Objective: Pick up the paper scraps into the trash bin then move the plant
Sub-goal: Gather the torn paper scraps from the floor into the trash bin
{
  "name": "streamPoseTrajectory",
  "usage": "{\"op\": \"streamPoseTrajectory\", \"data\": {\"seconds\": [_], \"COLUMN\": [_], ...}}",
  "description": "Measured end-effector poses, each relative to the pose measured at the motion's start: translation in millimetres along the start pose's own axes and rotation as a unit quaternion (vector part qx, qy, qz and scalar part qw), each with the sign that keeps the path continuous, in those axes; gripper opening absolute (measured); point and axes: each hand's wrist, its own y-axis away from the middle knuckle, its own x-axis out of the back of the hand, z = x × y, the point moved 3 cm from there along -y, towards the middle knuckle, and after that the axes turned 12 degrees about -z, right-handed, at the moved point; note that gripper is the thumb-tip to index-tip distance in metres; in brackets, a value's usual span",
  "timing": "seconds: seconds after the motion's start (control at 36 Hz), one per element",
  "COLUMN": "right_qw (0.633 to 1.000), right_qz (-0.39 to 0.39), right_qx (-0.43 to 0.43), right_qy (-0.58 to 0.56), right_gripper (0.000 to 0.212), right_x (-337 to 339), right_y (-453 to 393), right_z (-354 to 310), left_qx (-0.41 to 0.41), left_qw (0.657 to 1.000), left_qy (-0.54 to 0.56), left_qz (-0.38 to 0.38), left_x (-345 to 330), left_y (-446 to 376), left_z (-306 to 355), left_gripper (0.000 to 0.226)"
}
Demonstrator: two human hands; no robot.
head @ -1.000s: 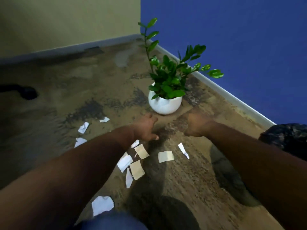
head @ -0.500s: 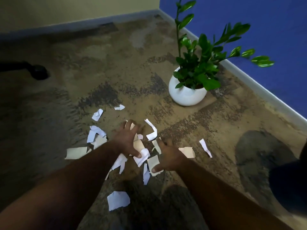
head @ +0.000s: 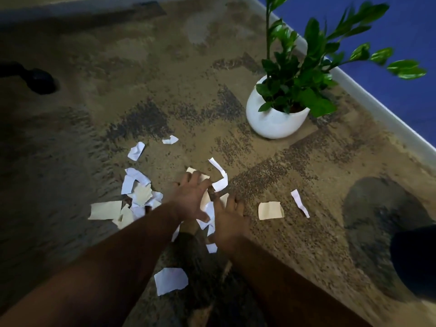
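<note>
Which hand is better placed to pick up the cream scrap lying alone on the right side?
The right hand: the cream scrap lies just beside its fingers, while the left hand rests over the central scraps, farther away.

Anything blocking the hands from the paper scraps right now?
Nothing visible. Left hand and right hand are already down among the paper scraps on the carpet; the plant stands apart, beyond them.

Mottled carpet (head: 165, 67), blue wall (head: 401, 24)

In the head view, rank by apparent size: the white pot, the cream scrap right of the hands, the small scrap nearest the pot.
1. White pot
2. Cream scrap
3. Small scrap
</note>
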Motion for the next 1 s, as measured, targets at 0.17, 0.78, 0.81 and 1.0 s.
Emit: {"op": "streamPoseTrajectory", "data": {"seconds": [0.17,0.78,0.81,1.0], "right_qw": [0.997,0.982,0.98,0.979], "right_qz": [0.025,0.075,0.086,0.1], "right_qx": [0.022,0.042,0.044,0.023], "right_qy": [-0.064,-0.168,-0.172,-0.176], "right_gripper": [0.069,0.017,0.018,0.024], "right_x": [-2.8,48.3,55.6,106.3], "right_y": [-5.0,0.1,3.1,27.5], "right_z": [9.0,68.2,73.6,111.4], "left_qx": [-0.048,-0.055,-0.057,-0.106], "left_qw": [0.998,0.994,0.994,0.992], "left_qy": [0.034,0.092,0.087,0.062], "left_qz": [-0.006,-0.026,-0.022,0.029], "left_x": [2.4,50.6,56.6,109.7], "left_y": [-3.8,4.1,2.5,-5.7], "left_z": [4.5,34.2,39.1,92.9], "left_gripper": [0.072,0.019,0.02,0.021]}}
